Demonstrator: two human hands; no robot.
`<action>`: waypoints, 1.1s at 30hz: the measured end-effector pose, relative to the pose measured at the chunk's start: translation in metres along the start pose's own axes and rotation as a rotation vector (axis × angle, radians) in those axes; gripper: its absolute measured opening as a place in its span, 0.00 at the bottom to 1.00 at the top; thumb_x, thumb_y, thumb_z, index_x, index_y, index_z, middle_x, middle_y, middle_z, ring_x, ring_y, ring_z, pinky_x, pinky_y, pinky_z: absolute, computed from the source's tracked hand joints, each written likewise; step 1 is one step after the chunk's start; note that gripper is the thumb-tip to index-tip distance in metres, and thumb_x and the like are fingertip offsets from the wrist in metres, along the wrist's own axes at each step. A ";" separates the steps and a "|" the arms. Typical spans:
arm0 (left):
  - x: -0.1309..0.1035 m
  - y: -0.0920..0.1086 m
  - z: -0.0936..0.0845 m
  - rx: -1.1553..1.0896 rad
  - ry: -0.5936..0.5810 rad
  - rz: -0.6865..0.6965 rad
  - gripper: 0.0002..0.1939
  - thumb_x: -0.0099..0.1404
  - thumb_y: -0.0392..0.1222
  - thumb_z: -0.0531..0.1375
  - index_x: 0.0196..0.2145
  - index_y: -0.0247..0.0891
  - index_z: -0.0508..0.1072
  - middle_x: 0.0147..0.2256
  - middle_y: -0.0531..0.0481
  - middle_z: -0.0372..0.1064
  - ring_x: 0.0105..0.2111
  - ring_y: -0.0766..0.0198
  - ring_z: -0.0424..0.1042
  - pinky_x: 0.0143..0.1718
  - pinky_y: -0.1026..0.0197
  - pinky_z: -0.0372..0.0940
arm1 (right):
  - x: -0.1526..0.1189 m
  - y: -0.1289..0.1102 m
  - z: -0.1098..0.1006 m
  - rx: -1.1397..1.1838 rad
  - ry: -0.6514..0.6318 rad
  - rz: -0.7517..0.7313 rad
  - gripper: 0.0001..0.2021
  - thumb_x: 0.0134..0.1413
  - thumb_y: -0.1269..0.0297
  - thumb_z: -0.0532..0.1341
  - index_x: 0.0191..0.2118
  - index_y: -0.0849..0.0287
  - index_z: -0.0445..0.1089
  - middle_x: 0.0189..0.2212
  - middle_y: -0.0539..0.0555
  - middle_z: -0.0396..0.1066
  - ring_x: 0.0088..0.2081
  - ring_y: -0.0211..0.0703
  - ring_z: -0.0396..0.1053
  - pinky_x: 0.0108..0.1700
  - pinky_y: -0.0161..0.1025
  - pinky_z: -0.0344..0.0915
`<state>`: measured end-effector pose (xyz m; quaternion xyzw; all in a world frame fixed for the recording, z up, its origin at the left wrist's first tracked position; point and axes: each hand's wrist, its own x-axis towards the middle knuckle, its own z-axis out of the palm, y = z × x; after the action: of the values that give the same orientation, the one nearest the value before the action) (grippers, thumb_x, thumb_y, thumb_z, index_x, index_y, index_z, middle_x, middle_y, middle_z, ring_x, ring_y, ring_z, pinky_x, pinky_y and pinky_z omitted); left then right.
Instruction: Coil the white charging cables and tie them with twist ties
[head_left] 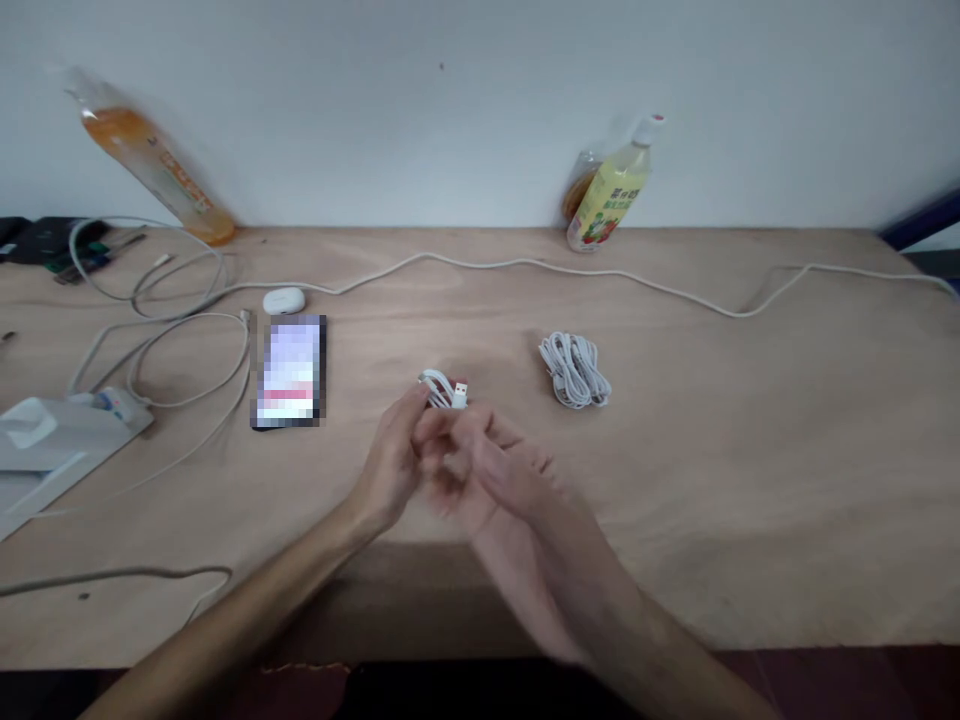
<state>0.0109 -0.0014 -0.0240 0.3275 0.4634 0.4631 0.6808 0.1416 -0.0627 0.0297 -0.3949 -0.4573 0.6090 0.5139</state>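
Note:
A small coiled white cable (pixel 437 384) with a USB plug (pixel 460 396) shows above my fingers at the middle of the wooden table (pixel 712 440). My left hand (pixel 394 460) is closed round the lower part of the coil. Against its fingers and just below the plug is my right hand (pixel 502 480), blurred by motion, so what its fingertips hold cannot be made out. To the right of both hands lies a bundle of white cables (pixel 576 370).
Left of my hands lie a phone (pixel 289 372) and a white earphone case (pixel 284 301). Loose cables and a white power strip (pixel 52 450) are at the far left. An orange bottle (pixel 154 168) and a yellow bottle (pixel 611 192) stand by the wall. A long cable (pixel 480 265) crosses the back.

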 end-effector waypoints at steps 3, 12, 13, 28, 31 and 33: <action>-0.001 0.002 0.001 -0.077 -0.054 -0.013 0.25 0.69 0.59 0.66 0.49 0.33 0.83 0.41 0.40 0.84 0.37 0.52 0.82 0.33 0.57 0.76 | 0.034 0.010 -0.029 -0.076 0.186 0.019 0.16 0.62 0.46 0.70 0.33 0.51 0.72 0.34 0.52 0.78 0.35 0.45 0.74 0.40 0.44 0.76; -0.001 0.002 0.002 -0.067 -0.090 -0.014 0.26 0.67 0.57 0.68 0.53 0.32 0.82 0.44 0.39 0.83 0.39 0.50 0.82 0.34 0.55 0.78 | 0.043 0.050 -0.048 -0.347 0.201 -0.036 0.11 0.63 0.51 0.69 0.42 0.53 0.77 0.32 0.49 0.74 0.30 0.41 0.66 0.32 0.39 0.65; -0.001 0.002 0.002 -0.059 -0.088 -0.006 0.26 0.67 0.55 0.68 0.53 0.33 0.83 0.43 0.39 0.83 0.38 0.51 0.82 0.33 0.56 0.78 | 0.043 0.052 -0.047 -0.345 0.188 -0.034 0.10 0.63 0.52 0.69 0.41 0.53 0.77 0.30 0.48 0.72 0.29 0.41 0.65 0.31 0.39 0.63; -0.004 0.003 -0.006 0.248 -0.144 0.147 0.21 0.71 0.41 0.65 0.59 0.45 0.83 0.49 0.46 0.84 0.44 0.56 0.79 0.47 0.56 0.75 | 0.040 0.057 -0.052 -0.223 0.199 -0.038 0.06 0.57 0.57 0.73 0.37 0.51 0.81 0.28 0.47 0.74 0.27 0.39 0.67 0.30 0.38 0.64; -0.006 0.000 -0.009 0.273 -0.269 0.136 0.26 0.68 0.40 0.68 0.63 0.47 0.80 0.60 0.46 0.80 0.53 0.52 0.78 0.55 0.52 0.72 | 0.040 0.054 -0.053 -0.258 0.199 -0.067 0.04 0.58 0.58 0.73 0.36 0.51 0.83 0.26 0.47 0.75 0.25 0.38 0.66 0.29 0.38 0.63; -0.006 -0.001 -0.009 0.286 -0.318 0.130 0.26 0.69 0.41 0.69 0.64 0.47 0.79 0.67 0.45 0.74 0.56 0.52 0.77 0.56 0.53 0.72 | 0.041 0.053 -0.054 -0.283 0.210 -0.103 0.03 0.57 0.60 0.73 0.36 0.51 0.84 0.26 0.47 0.76 0.25 0.37 0.66 0.28 0.37 0.63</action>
<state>0.0020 -0.0072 -0.0262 0.5189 0.3889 0.3781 0.6607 0.1721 -0.0169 -0.0365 -0.5006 -0.5018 0.4669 0.5288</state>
